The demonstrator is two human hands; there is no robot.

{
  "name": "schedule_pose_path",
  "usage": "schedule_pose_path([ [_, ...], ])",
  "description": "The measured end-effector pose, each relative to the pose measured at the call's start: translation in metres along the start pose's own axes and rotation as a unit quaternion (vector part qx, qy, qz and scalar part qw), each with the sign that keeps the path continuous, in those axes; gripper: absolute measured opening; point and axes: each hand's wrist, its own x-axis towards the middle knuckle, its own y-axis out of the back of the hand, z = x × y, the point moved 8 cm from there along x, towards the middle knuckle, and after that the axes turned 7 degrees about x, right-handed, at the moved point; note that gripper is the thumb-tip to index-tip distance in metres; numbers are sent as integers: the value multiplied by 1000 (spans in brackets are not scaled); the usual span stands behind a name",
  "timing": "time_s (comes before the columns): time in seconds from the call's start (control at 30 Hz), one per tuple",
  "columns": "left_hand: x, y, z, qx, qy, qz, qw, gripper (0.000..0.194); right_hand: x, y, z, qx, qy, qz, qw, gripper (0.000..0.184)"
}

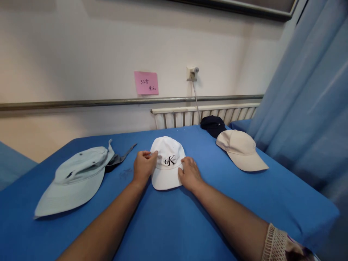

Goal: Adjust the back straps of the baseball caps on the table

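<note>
A white baseball cap (166, 180) with black letters on its front rests upright on the blue-covered table, its brim toward me. My left hand (144, 166) pinches the cap's left side, thumb against the crown just above the brim. On the opposite side my right hand (191, 173) has its fingers and thumb closed on the edge where crown meets brim. To the left lies a pale blue cap (78, 181), partly in front of a dark grey cap (118, 161). A beige cap (239, 148) sits to the right, with a navy cap (213, 125) behind it.
The blue table cover (168, 224) extends to the wall. Behind it are a white radiator (179, 117), a metal rail (108, 102), a plugged-in socket (192, 74) and a pink note (146, 83). A blue curtain (304, 94) hangs along the right side.
</note>
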Motion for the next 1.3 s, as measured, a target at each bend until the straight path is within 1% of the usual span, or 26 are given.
schedule_pose_path([
  [0.03,2,1,2,7,-10,6,1000,42,0,0,0,3,-1,3,1000,34],
  [0.07,3,-1,3,14,-20,1,1000,40,-1,-1,0,6,-2,6,1000,34],
  [0.17,7,-12,2,30,-39,-37,998,20,-1,-2,0,12,3,8,1000,34],
  [0.23,8,-15,0,30,-43,-44,998,15,-1,-2,-1,16,8,9,1000,34],
  [0.3,7,-13,0,25,-44,-36,998,17,-1,-1,-1,20,10,11,1000,34],
  [0.37,6,-7,3,27,-55,-8,998,23,-2,0,-1,24,10,14,1000,34],
  [0.43,4,-2,12,51,-84,25,995,35,-2,0,-1,26,11,14,1000,34],
  [0.47,4,-2,17,71,-102,32,992,38,-2,0,-2,26,13,13,1000,34],
  [0.5,4,-4,21,94,-115,29,989,38,-2,0,-2,25,14,12,1000,34],
  [0.6,6,-15,24,141,-119,-4,983,20,-2,0,-2,24,18,13,999,34],
  [0.67,9,-18,22,139,-111,-15,984,15,-1,1,-2,25,19,12,999,33],
  [0.73,11,-15,21,118,-107,-9,987,16,-1,1,-1,25,16,10,1000,34],
  [0.8,12,-8,21,88,-104,-6,991,18,-1,0,0,22,11,7,1000,34],
  [0.93,13,13,20,31,-108,-20,994,23,0,-2,2,19,1,1,1000,33],
  [1.03,13,26,13,2,-93,-32,995,24,0,-2,5,22,-6,0,1000,34],
  [1.13,10,29,0,-36,-58,-61,996,25,-1,-1,6,41,-2,1,999,35],
  [1.2,5,28,-6,-88,-41,-82,992,26,-1,-1,6,62,-1,6,998,35],
  [1.3,-6,27,-6,-192,-25,-126,973,30,-2,1,6,108,-1,30,994,36],
])
